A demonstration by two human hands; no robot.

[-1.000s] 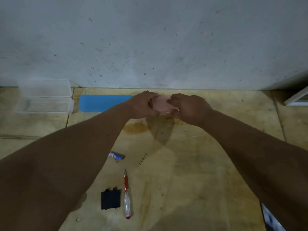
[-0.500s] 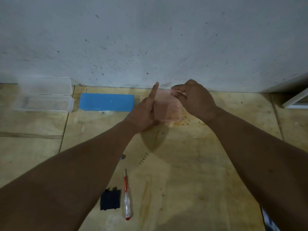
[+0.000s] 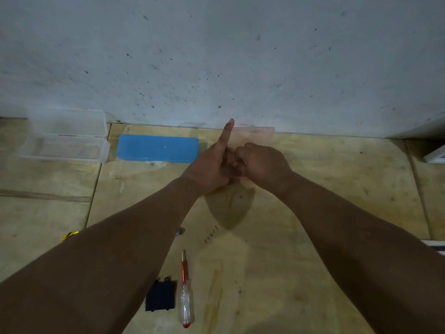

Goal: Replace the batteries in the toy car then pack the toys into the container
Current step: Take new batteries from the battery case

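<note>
A see-through pink plastic case [image 3: 255, 134] is held up near the wall, its lid raised behind my hands. My left hand [image 3: 213, 168] holds its left side from below, with the index finger pointing straight up. My right hand [image 3: 261, 165] is closed in a fist over the case's middle; what its fingers pinch is hidden. On the wooden floor lie a red-shafted screwdriver with a clear handle [image 3: 185, 294], a black battery cover [image 3: 160, 296], several small screws [image 3: 211, 235] and a battery [image 3: 180, 232] half hidden by my left forearm. A yellow toy piece [image 3: 69, 235] peeks out beside that arm.
A blue rectangular case [image 3: 157, 149] lies by the wall left of my hands. Further left sits an open clear plastic container [image 3: 65, 143]. The grey wall [image 3: 216, 56] closes the far side. A white object [image 3: 435, 155] shows at the right edge.
The pink case has swung open, its lid now standing toward the wall. My right hand dropped from the case's top edge to its middle. My left index finger has straightened upward.
</note>
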